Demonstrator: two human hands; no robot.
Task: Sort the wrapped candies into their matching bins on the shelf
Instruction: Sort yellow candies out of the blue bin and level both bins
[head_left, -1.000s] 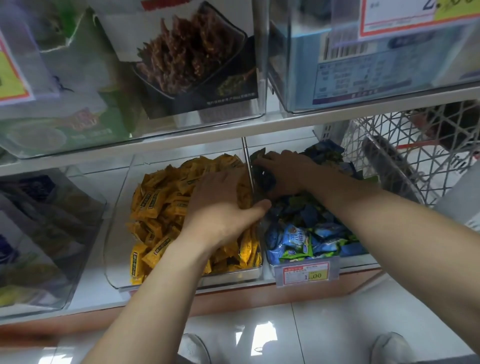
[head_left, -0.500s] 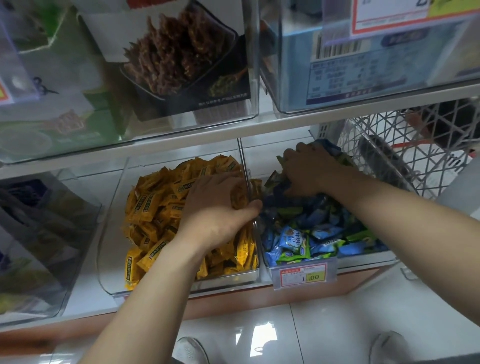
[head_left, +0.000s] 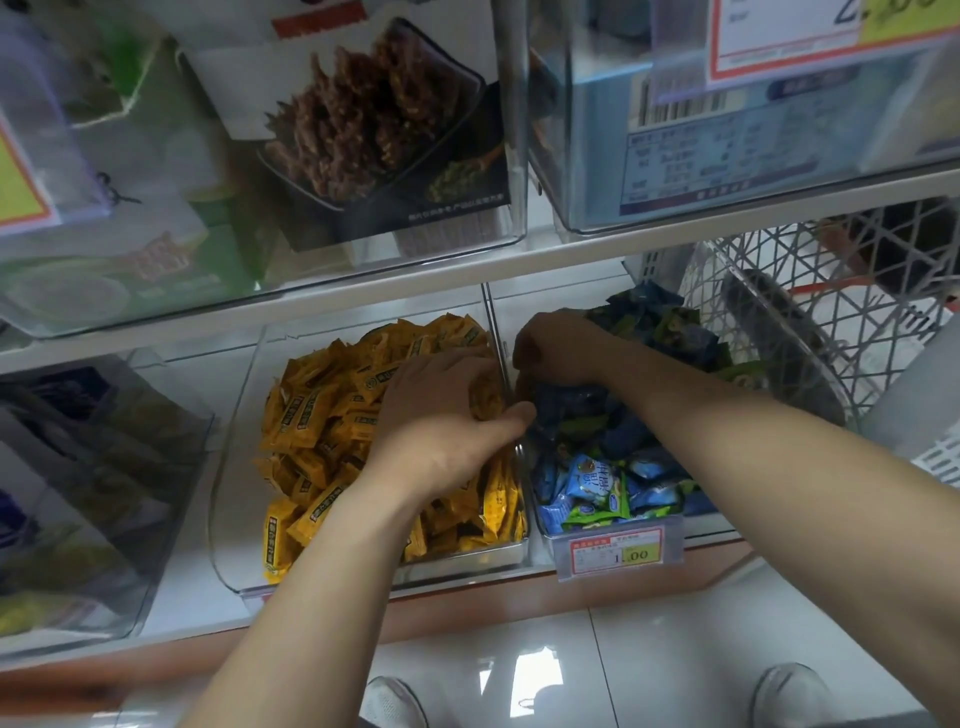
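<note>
Two clear bins share the lower board of the shelf, flank to flank, so a misplaced sweet only needs lifting over one thin wall; a white lattice basket stands just to the right of them, probably as the stock carrier. The left bin holds a heap of yellow candies, and the right bin holds blue and green candies, banked higher at the back. Both piles look largely uniform in colour, so I judge the sorting well along, with the hands hunting for strays near the boundary. The left hand lies palm down on the yellow heap against the dividing wall, its thumb hooked across to the blue side, likely steadying the bin; whether its fingers have taken any wrapper I cannot tell. The right hand is knuckles up at the back of the right bin, fingers curled down and clenched on blue and green candies. A small price tag clips to that bin's front.
</note>
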